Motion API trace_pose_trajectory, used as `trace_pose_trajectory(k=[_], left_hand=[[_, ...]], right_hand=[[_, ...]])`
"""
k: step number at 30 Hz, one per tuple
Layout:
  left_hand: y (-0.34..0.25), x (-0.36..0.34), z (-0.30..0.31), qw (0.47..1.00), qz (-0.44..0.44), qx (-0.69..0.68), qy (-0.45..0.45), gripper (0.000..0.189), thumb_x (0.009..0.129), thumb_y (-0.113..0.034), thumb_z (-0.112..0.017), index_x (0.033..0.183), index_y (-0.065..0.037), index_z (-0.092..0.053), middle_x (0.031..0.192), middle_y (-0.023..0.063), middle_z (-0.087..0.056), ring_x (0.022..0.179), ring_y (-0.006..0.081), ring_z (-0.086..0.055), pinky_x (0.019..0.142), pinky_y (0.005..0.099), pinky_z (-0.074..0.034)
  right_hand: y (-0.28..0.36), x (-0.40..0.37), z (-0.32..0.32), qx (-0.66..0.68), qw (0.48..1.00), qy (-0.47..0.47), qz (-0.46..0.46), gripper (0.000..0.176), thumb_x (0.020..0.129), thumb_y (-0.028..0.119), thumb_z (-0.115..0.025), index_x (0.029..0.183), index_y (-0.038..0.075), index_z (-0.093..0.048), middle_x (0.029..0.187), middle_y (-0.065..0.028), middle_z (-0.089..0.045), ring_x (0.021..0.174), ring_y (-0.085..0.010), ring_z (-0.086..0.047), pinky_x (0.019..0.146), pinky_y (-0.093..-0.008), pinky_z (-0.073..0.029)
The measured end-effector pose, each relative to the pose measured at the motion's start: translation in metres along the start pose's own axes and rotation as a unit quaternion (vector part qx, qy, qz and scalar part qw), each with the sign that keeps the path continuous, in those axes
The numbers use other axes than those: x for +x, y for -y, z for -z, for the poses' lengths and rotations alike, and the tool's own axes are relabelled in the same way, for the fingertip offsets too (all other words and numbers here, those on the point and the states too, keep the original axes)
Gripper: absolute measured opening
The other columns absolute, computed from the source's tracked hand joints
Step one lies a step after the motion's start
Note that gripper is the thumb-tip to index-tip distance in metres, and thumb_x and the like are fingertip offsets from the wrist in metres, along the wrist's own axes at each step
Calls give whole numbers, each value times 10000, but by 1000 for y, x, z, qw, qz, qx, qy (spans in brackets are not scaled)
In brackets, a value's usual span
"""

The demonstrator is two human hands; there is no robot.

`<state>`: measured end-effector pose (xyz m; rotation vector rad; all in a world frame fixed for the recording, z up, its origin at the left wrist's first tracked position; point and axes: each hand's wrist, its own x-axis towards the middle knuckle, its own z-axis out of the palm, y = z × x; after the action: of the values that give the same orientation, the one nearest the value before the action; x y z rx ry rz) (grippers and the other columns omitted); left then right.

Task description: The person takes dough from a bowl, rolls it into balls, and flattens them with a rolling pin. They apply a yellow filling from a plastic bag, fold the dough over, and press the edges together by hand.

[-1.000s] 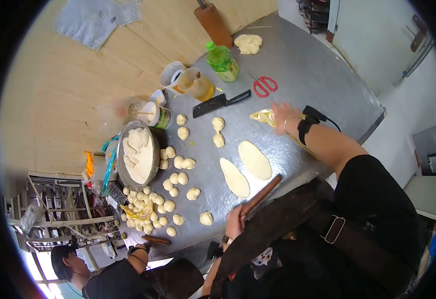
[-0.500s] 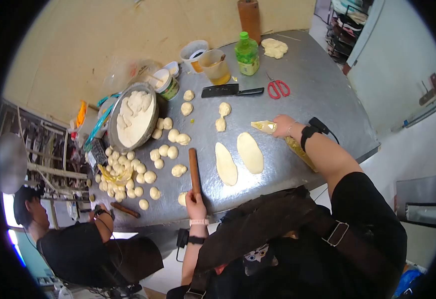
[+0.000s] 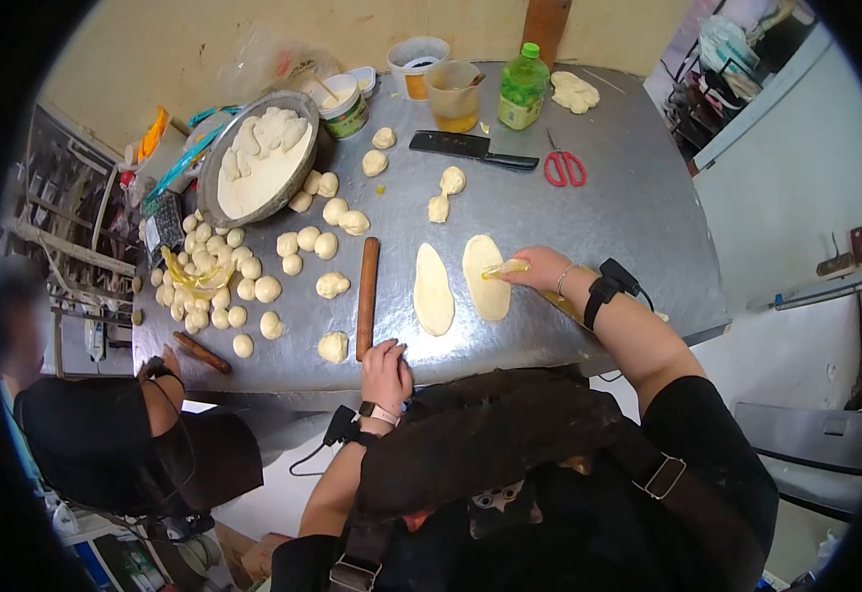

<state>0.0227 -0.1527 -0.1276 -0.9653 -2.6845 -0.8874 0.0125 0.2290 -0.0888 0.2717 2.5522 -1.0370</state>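
Note:
My right hand (image 3: pixel 541 269) is closed around a crumpled, yellowish plastic film (image 3: pixel 506 268). The film's end lies over the upper middle of a flat oval dough piece (image 3: pixel 487 296). To the left of that is a second, narrower dough oval (image 3: pixel 433 292). My left hand (image 3: pixel 387 371) rests at the table's near edge, fingers stretched out and holding nothing. Its fingertips are right by the lower end of a wooden rolling pin (image 3: pixel 368 301), which lies lengthwise on the table. A dough ball (image 3: pixel 333 346) sits left of the pin's lower end.
Many dough balls (image 3: pixel 267 289) cover the metal table's left side, near a flour bowl (image 3: pixel 265 168). At the back are a cleaver (image 3: pixel 456 145), red scissors (image 3: pixel 564 169), an oil jug (image 3: pixel 453 99) and a green bottle (image 3: pixel 524 89). A co-worker (image 3: pixel 106 434) is at left.
My left hand has let go of the rolling pin and flattened at the table edge. My right hand has brought the plastic film left and nearer, onto the right dough oval. The view has shifted.

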Motion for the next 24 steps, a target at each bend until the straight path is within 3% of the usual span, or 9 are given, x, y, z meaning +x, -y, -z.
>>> trace_pose_trajectory(k=[10, 16, 19, 24], left_hand=[[3, -1, -3, 1000, -9, -10, -5, 242, 742, -16, -609, 979, -62, -621, 1057, 112, -600, 998, 332, -549, 865, 429, -453], [1, -1, 0, 1000, 1, -18, 0, 209, 743, -14, -615, 946, -62, -630, 1034, 107, -613, 962, 326, -571, 830, 418, -471], [0, 0, 0, 1000, 8, -19, -3, 195, 741, -10, -614, 927, -66, -632, 1032, 109, -616, 946, 328, -578, 814, 419, -480], [3, -2, -1, 1000, 16, -16, 7, 192, 735, -32, -614, 919, -77, -645, 1036, 98, -618, 940, 308, -581, 802, 414, -492]], right_hand=[[17, -15, -2, -102, 992, -70, -38, 379, 816, 468, -634, 1003, 144, -692, 934, -97, -697, 884, -313, -656, 769, -399, -515], [24, -17, -4, -173, 972, -135, -79, 371, 835, 456, -603, 1029, 149, -681, 935, -119, -694, 899, -322, -650, 763, -425, -518], [46, -21, -2, -116, 979, -166, -28, 385, 825, 459, -621, 1025, 136, -681, 931, -132, -694, 889, -326, -652, 771, -418, -517], [76, 5, -30, -36, 996, -48, 73, 416, 801, 474, -656, 998, 108, -687, 931, -137, -695, 875, -321, -655, 781, -395, -512]])
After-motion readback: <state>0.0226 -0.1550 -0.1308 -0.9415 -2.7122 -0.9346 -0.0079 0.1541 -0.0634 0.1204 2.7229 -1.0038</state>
